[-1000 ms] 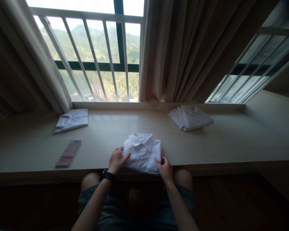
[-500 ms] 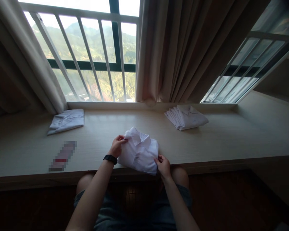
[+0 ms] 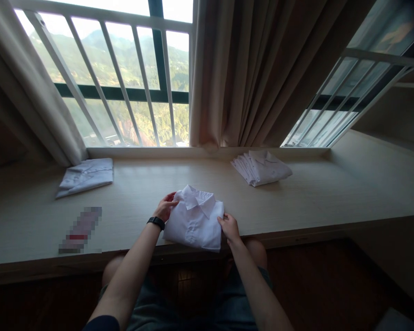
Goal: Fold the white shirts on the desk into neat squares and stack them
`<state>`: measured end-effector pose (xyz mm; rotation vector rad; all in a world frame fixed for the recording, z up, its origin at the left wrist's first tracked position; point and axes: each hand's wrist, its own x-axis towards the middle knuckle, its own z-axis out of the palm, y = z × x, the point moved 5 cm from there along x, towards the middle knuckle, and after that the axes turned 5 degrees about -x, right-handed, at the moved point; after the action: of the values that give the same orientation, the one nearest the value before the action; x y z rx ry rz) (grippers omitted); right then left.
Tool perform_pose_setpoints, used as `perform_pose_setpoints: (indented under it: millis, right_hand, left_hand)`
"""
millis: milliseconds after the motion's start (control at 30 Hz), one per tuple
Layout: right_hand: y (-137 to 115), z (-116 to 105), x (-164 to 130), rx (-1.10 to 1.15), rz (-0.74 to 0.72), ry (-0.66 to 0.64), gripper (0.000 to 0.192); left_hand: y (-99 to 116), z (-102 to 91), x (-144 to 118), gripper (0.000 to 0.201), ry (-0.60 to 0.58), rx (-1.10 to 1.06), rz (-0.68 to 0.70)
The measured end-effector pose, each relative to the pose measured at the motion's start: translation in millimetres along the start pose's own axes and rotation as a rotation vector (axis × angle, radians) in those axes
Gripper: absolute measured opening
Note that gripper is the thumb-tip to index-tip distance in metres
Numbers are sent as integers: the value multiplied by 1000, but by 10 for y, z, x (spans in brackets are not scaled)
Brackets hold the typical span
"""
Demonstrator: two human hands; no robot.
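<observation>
Folded white cotton shirt is laid at front edge of pale wood-grain ledge, collar pointed twd window, long axis front-to-back. Left hand is closed on collar corner; right hand pinches right edge.

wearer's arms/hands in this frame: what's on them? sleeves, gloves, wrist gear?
Both hands bare, no gloves: left hand, right hand. Forearms uncovered. A black wristband or watch sits on the left wrist; its face is not visible. A dark sleeve edge shows at the left upper arm. Nothing shows on the right wrist.
</observation>
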<state>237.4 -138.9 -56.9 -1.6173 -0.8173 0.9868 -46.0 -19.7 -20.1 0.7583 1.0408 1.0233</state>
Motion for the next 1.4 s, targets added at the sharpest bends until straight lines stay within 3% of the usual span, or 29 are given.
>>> perform_pose_setpoints:
  millis: [133,300,433,600,733,833,1000,1167,1400]
  right_hand:
    - [-58,170,132,128,34,-113,57]
    - [70,128,169,17,111,-36,47]
    - [133,136,151,52,109,-46,49]
    - [177,8,61,138,133,-51,55]
    - [235,-144,-77,37,119,-44,56]
    - [255,-120,-163,21,89,-100,53]
    - [244,-46,-182,46,61,-128,50]
    - [289,-55,-165,94,39,-126,55]
    - [384,-57,-174,126,44,-54,57]
  left_hand:
    - [-48,-102,16,63,65,47,-3]
    - [-29,-315,74,40,105,245,-155]
    - [59,-224,42,51,18,291,-143]
    - [44,-141,-104,68,17,331,-95]
    - [7,-350,-294,60,84,454,-174]
    - [35,-417,-431,48,43,583,-142]
    - [131,-281,-537,32,106,716,98]
    - [60,-135,-524,37,129,669,99]
    - [-90,-182,-472,42,165,706,40]
